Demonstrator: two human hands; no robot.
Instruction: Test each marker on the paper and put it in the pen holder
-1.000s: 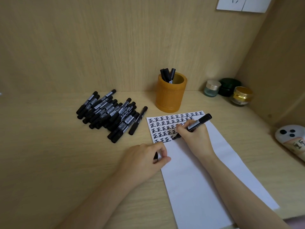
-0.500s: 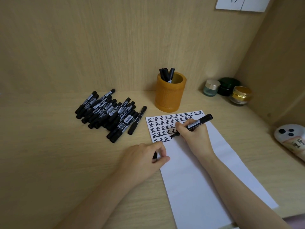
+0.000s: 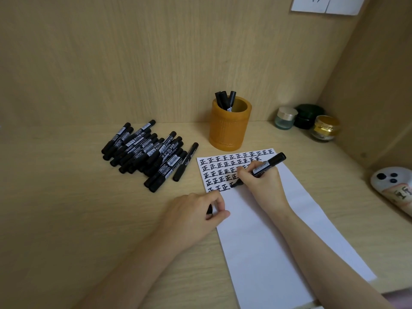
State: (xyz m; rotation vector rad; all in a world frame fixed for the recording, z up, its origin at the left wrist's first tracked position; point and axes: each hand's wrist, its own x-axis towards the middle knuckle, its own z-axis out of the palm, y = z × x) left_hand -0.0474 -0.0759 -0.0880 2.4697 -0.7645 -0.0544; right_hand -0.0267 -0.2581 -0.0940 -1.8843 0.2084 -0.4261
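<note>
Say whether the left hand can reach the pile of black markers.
Probably yes: nothing stands between the left hand and the pile of black markers, but its fingers pinch a small black cap.

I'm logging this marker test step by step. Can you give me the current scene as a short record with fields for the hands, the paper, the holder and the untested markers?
right hand: grips a marker, tip down on the paper
left hand: at the paper's left edge, pinching a small black piece, likely the cap
paper: rows of black characters across the top, blank below
pen holder: upright, a few tested markers standing inside
pile: capped, lying left of the pen holder
</note>
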